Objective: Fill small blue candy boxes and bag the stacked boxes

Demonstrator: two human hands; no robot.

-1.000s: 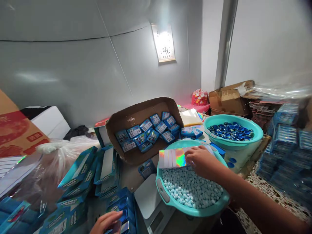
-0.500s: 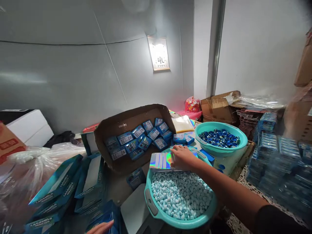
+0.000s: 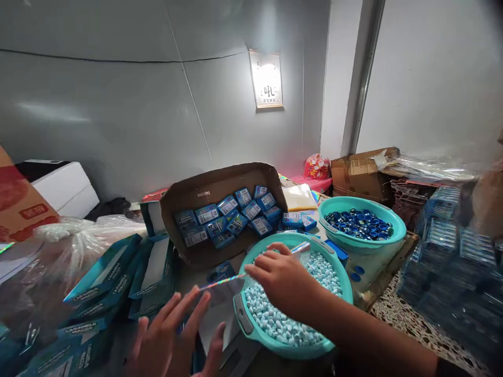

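My right hand [image 3: 283,275] grips a shiny rainbow-silver sheet [image 3: 226,281], turned nearly edge-on, over a turquoise basin [image 3: 288,353]. Small pale blue and white candy-like pieces [image 3: 293,327] fill this basin; my hand and forearm hide part of them. One narrow edge of the sheet points toward my left hand [image 3: 173,332], which is raised at lower centre with its fingers spread and nothing visible in it. Its fingertips look close to the sheet's end, though I cannot tell whether they touch.
Behind the basin, an open cardboard box [image 3: 220,188] holds several small blue boxes [image 3: 237,223]. A second turquoise basin [image 3: 361,244] contains dark blue caps. Long blue cartons [image 3: 102,277] stand at left beside a clear plastic bag [image 3: 86,241]. Clear plastic containers [image 3: 444,262] are stacked at right.
My left hand has risen from the bottom edge and opened out. The sheet in my right hand has tilted from flat to nearly edge-on and moved lower. The view has shifted slightly.
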